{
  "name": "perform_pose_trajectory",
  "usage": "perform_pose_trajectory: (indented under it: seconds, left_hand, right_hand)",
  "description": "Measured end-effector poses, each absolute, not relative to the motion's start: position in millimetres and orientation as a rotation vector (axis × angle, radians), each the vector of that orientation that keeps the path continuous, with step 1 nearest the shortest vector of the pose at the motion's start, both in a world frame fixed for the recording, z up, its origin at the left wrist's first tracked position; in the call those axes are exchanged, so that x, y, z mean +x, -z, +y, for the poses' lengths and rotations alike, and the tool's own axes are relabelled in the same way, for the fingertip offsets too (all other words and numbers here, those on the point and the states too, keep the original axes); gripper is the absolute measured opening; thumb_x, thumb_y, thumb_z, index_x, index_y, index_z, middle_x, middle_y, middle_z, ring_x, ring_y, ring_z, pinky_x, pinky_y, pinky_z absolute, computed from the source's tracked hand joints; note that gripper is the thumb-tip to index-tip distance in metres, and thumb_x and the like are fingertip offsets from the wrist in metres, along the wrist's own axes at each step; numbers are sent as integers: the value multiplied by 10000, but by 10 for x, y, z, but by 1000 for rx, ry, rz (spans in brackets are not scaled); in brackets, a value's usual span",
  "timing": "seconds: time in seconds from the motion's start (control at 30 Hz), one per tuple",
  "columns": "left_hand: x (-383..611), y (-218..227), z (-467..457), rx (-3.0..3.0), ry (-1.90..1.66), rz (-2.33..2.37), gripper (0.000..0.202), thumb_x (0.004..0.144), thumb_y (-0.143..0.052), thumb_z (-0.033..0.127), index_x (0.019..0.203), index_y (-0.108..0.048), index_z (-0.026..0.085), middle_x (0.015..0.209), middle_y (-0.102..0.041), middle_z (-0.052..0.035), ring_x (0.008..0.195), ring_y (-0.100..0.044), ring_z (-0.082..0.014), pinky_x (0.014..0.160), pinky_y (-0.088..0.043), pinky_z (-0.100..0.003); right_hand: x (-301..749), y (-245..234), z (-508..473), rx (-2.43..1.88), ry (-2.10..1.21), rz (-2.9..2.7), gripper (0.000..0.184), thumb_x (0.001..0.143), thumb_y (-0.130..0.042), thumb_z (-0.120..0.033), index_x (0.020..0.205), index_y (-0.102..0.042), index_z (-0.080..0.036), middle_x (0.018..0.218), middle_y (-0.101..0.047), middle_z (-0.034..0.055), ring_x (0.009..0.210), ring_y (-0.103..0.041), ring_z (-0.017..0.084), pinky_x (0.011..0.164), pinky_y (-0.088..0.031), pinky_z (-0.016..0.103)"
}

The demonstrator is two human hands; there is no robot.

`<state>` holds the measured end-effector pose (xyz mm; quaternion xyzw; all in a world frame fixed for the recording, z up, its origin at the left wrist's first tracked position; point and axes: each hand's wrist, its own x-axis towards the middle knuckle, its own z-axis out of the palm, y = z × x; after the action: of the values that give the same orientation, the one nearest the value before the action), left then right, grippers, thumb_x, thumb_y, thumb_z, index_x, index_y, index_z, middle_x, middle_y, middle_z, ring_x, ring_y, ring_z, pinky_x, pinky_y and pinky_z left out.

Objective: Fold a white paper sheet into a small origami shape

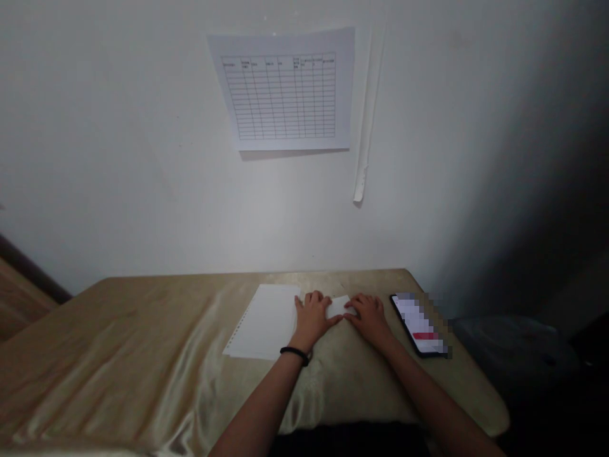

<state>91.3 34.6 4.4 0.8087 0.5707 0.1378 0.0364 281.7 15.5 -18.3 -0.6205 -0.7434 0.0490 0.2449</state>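
Observation:
A small white piece of paper (337, 306) lies on the cloth-covered table between my two hands. My left hand (313, 314), with a black band at the wrist, holds the paper's left side, its thumb along the near edge. From the right, my right hand (367, 315) grips the opposite side with thumb and fingers. The two thumbs almost meet at the near edge. Just left of my left hand is a larger white sheet (264, 320) with a row of punched holes down its left edge; my left fingers overlap its right side.
A phone (419, 327) with a lit, partly pixelated screen lies right of my right hand. Shiny beige cloth (143, 355) covers the table, wrinkled at the left. On the wall behind hang a printed table sheet (285, 95) and a white strip (366, 127).

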Motion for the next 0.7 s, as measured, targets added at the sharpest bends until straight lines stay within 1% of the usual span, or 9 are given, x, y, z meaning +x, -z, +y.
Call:
perform_pose_trajectory:
  seconds: [0.13, 0.27, 0.37, 0.43, 0.57, 0.7]
  left_hand:
    - [862, -59, 366, 2457, -378, 1712, 523, 827, -659, 620, 1245, -635, 306, 1342, -561, -92, 1301, -428, -344, 1113, -184, -737]
    - [764, -76, 395, 2429, -318, 1668, 504, 841, -670, 564, 1301, -605, 369, 1403, -554, -60, 1363, -373, -353, 1088, -135, -797]
    - [679, -71, 422, 2416, -290, 1629, 491, 853, -668, 526, 1324, -586, 417, 1433, -549, -37, 1385, -354, -358, 1064, -116, -829]
    - [621, -64, 435, 2398, -273, 1600, 472, 862, -663, 503, 1323, -587, 432, 1451, -544, -31, 1392, -353, -357, 1058, -117, -833]
    - [529, -71, 436, 2366, -236, 1547, 471, 877, -653, 468, 1340, -570, 447, 1487, -523, -18, 1425, -322, -363, 1062, -109, -830]
    - [501, -85, 426, 2353, -240, 1537, 499, 870, -660, 463, 1358, -554, 439, 1504, -507, -15, 1447, -297, -369, 1068, -100, -829]
  right_hand:
    - [2837, 183, 157, -1739, -174, -2020, 299, 926, -573, -367, 1207, -671, -345, 1248, -627, 37, 1213, -507, 249, 1118, -212, 519]
    - [2834, 183, 161, -1752, -202, -2013, 394, 932, -555, -353, 1323, -600, -362, 1270, -615, 46, 1217, -499, 253, 1126, -200, 536]
    - [2835, 198, 173, -1773, -217, -2007, 398, 932, -552, -347, 1326, -598, -377, 1278, -605, 48, 1219, -494, 258, 1132, -173, 566]
    - [2840, 210, 182, -1780, -214, -2015, 398, 926, -564, -352, 1319, -603, -394, 1267, -603, 44, 1211, -498, 257, 1129, -184, 562]
    - [2848, 222, 190, -1772, -193, -2021, 377, 912, -591, -362, 1282, -630, -424, 1234, -601, 30, 1194, -504, 245, 1113, -236, 515]
    - [2850, 221, 184, -1772, -194, -2012, 357, 912, -594, -363, 1257, -644, -437, 1233, -593, 24, 1194, -501, 245, 1115, -232, 520]
